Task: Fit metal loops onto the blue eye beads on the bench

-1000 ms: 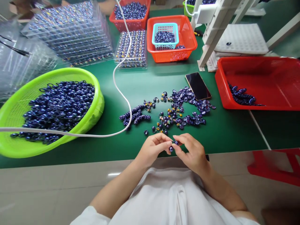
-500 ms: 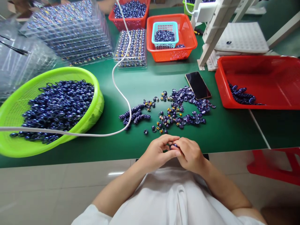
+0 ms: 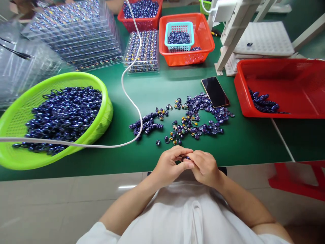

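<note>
My left hand (image 3: 171, 166) and my right hand (image 3: 205, 166) meet at the table's front edge. Between their closed fingertips is a small shiny dark-blue hooked part (image 3: 187, 158), mostly hidden by the fingers. Just beyond them lie several like parts (image 3: 177, 130) with yellow and green bits showing, and a spread of small dark-blue caps (image 3: 200, 101). To the left of these, nested rows of dark-blue hooked parts (image 3: 148, 123) rest on the green table (image 3: 122, 159). One loose piece (image 3: 158, 143) sits apart, nearest my left hand.
A lime basket (image 3: 108, 112) full of dark-blue parts stands left, a white cable (image 3: 138, 112) crossing it. Stacked clear trays (image 3: 111, 44), an orange basket (image 3: 175, 59) and a red basket (image 3: 122, 18) stand behind. A phone (image 3: 215, 91), a metal post (image 3: 231, 34) and a red bin (image 3: 279, 84) are rightward.
Both hands stay together around the small part, with only a slight shift of the fingers to the left. The things on the table lie as before; the view has tilted slightly.
</note>
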`<act>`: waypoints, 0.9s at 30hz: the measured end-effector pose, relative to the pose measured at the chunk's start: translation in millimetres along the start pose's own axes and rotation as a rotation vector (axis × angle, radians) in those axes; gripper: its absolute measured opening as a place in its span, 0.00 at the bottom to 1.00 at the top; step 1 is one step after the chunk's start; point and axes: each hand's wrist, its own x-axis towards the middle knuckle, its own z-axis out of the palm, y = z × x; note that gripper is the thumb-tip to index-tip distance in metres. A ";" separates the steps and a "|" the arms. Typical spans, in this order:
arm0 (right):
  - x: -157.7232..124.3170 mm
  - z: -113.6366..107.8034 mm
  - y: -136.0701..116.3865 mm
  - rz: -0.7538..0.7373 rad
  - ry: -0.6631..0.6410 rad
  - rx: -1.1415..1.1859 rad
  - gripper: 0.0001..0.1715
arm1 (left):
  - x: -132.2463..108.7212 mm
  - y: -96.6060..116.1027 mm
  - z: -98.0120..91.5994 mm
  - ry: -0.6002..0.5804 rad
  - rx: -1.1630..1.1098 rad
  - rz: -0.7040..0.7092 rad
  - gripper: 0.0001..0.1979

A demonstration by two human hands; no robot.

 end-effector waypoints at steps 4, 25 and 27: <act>3.1 1.5 -3.4 0.001 0.021 0.029 0.06 | -1.0 0.5 -2.9 0.000 0.031 0.021 0.16; 33.2 9.8 -8.2 0.122 -0.137 0.114 0.28 | -42.4 46.6 -106.4 0.589 0.241 0.111 0.19; 30.5 2.3 4.1 0.196 -0.069 0.050 0.23 | -45.6 59.6 -147.2 0.902 0.462 0.225 0.18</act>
